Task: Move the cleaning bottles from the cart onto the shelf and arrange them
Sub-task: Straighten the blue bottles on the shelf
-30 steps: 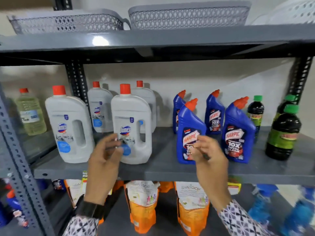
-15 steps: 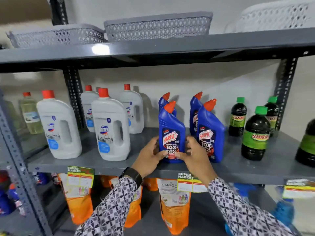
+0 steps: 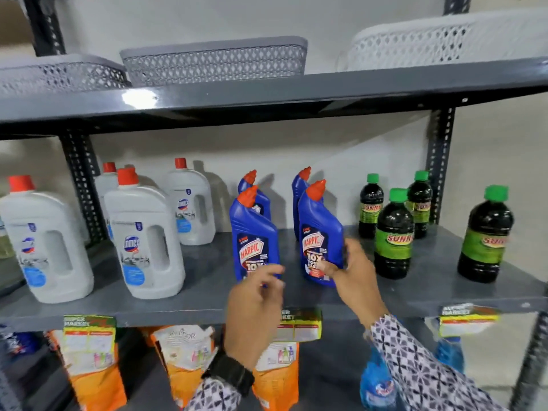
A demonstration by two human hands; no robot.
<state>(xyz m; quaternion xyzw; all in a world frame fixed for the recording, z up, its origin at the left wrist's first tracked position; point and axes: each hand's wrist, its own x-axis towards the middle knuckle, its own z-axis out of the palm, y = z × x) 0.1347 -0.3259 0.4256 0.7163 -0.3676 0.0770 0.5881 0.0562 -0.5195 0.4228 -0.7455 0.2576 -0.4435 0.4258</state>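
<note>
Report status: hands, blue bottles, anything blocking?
Right hand gripping front right blue bottle at its base. Left hand loose, empty, in front of front left blue bottle. All four blue bottles upright on shelf. Nothing blocking.

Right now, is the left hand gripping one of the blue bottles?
No. The left hand hangs loosely curled in front of the front-left blue bottle, while the right hand touches the front-right blue bottle.
</note>
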